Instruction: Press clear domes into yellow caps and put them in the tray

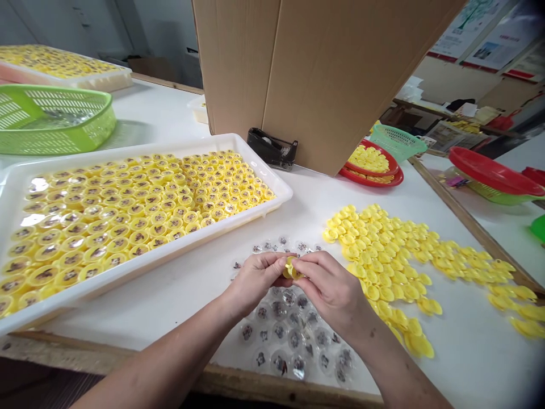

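Observation:
Both hands meet over the white table, pinching one small yellow plastic piece (291,269) between the fingertips. My left hand (258,279) grips it from the left, thumb on top. From the right, my right hand (330,287) holds the same piece with thumb and fingers. Beneath the hands lie clear round discs (279,330) printed with small dark pictures. Loose yellow plastic pieces (378,255) are heaped just right of my right hand. To the left, a white tray (179,250) is filled with yellow rounds (128,216) bearing printed pictures.
A tall cardboard sheet (315,74) stands behind, with a black tape dispenser (272,149) at its foot. A green basket (96,122) sits at left, near another filled tray (106,82). Red plates (394,176) with yellow pieces and a mint basket (398,142) stand back right.

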### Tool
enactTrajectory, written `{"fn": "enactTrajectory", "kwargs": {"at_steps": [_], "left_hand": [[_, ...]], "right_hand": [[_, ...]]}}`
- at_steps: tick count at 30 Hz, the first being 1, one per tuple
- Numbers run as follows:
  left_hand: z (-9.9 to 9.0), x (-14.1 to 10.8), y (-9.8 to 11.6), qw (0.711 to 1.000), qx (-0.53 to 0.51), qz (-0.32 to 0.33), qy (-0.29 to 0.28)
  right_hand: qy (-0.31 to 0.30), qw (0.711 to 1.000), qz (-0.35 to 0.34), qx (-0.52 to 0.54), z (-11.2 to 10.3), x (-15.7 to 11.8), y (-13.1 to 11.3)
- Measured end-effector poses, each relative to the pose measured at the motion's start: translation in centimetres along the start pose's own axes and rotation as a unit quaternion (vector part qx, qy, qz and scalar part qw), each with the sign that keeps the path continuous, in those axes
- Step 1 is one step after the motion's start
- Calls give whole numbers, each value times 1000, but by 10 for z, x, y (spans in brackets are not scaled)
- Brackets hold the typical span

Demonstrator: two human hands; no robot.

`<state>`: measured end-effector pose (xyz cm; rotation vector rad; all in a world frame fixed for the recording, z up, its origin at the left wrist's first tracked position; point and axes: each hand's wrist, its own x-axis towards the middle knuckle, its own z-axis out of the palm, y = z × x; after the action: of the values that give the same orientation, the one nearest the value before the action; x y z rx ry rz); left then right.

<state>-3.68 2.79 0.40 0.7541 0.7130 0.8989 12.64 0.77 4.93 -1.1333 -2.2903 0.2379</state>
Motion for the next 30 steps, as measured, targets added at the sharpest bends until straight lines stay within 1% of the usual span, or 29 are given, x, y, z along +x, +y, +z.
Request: {"fn": "enactTrajectory", "kwargs": {"at_steps": [3,6,9,11,13,15,16,17,20,22,24,26,27,28,29,30], "left_hand": [[2,-1,0,999,26,25,-3],[1,-1,-2,995,79,58,-26],[-2,1,-3,988,128,87,-23],[-3,2,-3,985,143,102,-6],[-4,3,-1,984,150,96,14],[-4,2,2,979,185,79,45],[-4,2,4,973,211,71,59],[-3,1,5,967,238,66,69],[-3,0,6,951,295,56,78],[-2,0,3,948,304,58,79],[1,-1,3,951,292,67,73],[1,-2,14,952,290,82,56],[-2,-3,25,945,308,93,52],[-7,-3,40,933,340,108,57],[-14,-3,59,911,387,122,71],[-24,-2,81,878,441,146,115]], "right_hand": [[9,1000,17,10,2,1,1],[11,998,41,38,4,3,2],[6,991,98,96,9,1,9],[-1,971,161,177,13,-2,14],[-13,933,227,279,18,-4,18],[-27,894,269,357,23,-6,20],[-31,883,276,378,25,-6,20],[-32,878,276,390,26,-7,20],[-13,877,267,399,29,-6,17],[0,877,266,400,30,-5,15],[14,873,272,405,31,-4,13],[21,864,276,420,28,-5,13],[26,861,275,428,25,-6,14],[35,859,274,431,21,-7,16],[49,861,274,426,17,-9,20],[70,864,279,413,11,-11,24]]}}
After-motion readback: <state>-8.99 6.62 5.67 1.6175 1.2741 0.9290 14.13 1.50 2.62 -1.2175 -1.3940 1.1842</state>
